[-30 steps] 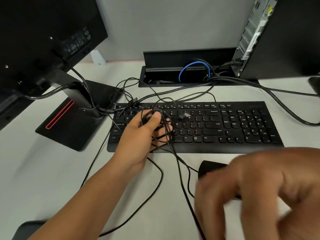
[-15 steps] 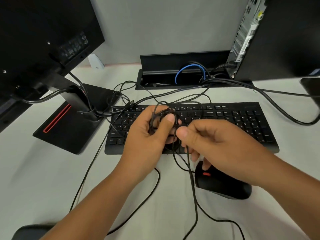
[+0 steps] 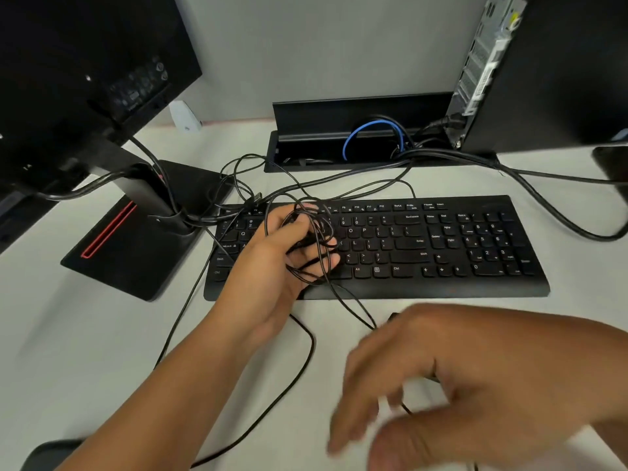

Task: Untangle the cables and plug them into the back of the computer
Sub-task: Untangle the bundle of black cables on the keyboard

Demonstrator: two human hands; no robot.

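The left hand (image 3: 272, 256) reaches forward from the lower left over the left half of the black keyboard (image 3: 424, 246), its forearm slanting across the white desk (image 3: 68, 351); its fingers and thumb are curled round a tangled bundle of thin black cables (image 3: 314, 246), whose loops wrap over the knuckles and fingertips; from the bundle strands trail back toward the monitor stand (image 3: 142, 226), toward the cable tray (image 3: 356, 130) at the rear of the desk, and down across the desk in front of the keyboard; the right hand (image 3: 441, 385) hangs low in the foreground, blurred, palm down with fingers spread and slightly bent; a thin cable shows just under it, but whether the fingers pinch it cannot be told; the computer tower (image 3: 543, 73) stands at the far right with its back panel turned toward the tray, a thick black cable (image 3: 550, 202) already running from it across the desk.
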